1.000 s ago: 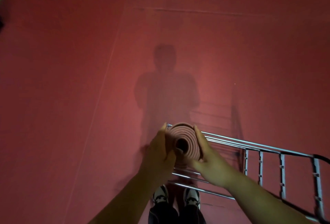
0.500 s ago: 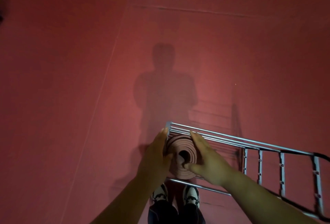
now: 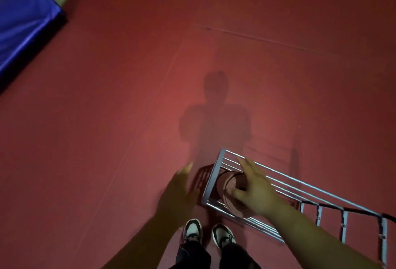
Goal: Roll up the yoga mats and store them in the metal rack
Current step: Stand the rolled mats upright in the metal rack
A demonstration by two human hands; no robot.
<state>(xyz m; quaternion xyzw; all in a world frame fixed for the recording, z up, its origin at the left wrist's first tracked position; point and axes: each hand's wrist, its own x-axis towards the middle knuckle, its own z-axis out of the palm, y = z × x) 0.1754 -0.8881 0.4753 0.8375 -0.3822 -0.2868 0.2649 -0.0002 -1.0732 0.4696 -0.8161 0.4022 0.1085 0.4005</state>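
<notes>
The right hand, fingers spread and straight, rests on the end of the rolled mat sitting inside the rack's left end, while the left hand hangs open just left, holding nothing.

I'm seeing red floor everywhere, with the metal rack standing on it, sneakers planted just beside, and a blue pad far-left.

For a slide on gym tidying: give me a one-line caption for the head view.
Right hand over the rolled yoga mat set in the metal rack; left hand open beside it.
</notes>
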